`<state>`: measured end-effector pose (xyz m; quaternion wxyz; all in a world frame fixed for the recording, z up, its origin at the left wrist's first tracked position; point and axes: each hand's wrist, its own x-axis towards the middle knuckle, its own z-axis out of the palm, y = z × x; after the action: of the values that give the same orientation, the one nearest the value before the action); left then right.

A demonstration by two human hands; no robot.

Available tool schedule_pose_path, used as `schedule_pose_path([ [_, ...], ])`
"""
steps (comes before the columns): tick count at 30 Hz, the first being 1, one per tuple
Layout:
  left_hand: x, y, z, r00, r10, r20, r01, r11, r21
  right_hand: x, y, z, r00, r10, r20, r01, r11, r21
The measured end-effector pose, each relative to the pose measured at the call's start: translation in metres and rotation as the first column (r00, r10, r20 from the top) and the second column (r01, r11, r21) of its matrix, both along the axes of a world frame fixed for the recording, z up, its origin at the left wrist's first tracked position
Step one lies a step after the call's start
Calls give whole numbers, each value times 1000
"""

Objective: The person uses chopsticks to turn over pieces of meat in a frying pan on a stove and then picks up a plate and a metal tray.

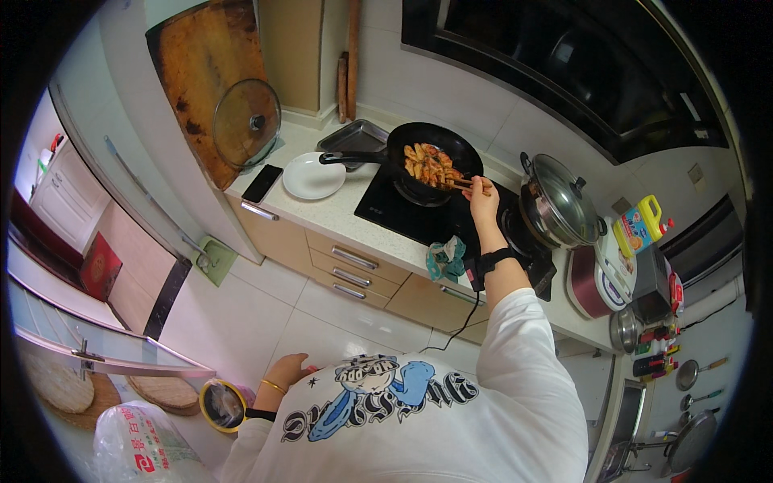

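Observation:
My right hand [482, 194] grips a pair of wooden chopsticks [460, 183] whose tips reach into the near right side of a black frying pan [468, 151]. Browned pieces of food [430, 163], perhaps chicken wings with green bits, lie bunched in that pan. It stands on the black cooktop [386, 211], handle pointing left over a white plate [311, 178]. Low by my waist, my left hand [288, 369] hangs near my white shirt. Its fingers are partly hidden, so its grip is unclear. A crumpled teal cloth [447, 258] lies at the cooktop's front edge.
A glass-lidded pot [558, 202] occupies the right burner, near a yellow oil jug [640, 226] on a rice cooker [595, 281]. A metal tray [356, 137], a phone [263, 183] and a glass lid [247, 124] are left. A trash bin [226, 406] stands behind my left hand.

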<state>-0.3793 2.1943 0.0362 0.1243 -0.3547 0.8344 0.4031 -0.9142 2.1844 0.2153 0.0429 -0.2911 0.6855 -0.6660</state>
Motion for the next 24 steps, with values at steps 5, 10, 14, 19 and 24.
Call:
schedule_pose_path([
  [5, 3, 3, 10, 999, 42, 12, -42, 999, -23, -28, 12, 3, 993, -22, 118, 44, 981, -188],
  [10, 12, 8, 3, 998, 55, 0, -55, 998, -11, -42, 19, 10, 986, -157, 46, 162, 977, -140],
  [14, 16, 12, 3, 996, 90, -22, -90, 996, 4, -35, 23, 16, 978, -131, 164, 155, 977, -149],
  [19, 12, 9, 6, 997, 76, -19, -76, 997, -11, -37, 29, 19, 979, -136, 153, 159, 976, -151],
  [24, 6, 5, 7, 999, 46, 1, -46, 998, -29, -25, 21, 21, 993, -11, 115, 30, 985, -170],
])
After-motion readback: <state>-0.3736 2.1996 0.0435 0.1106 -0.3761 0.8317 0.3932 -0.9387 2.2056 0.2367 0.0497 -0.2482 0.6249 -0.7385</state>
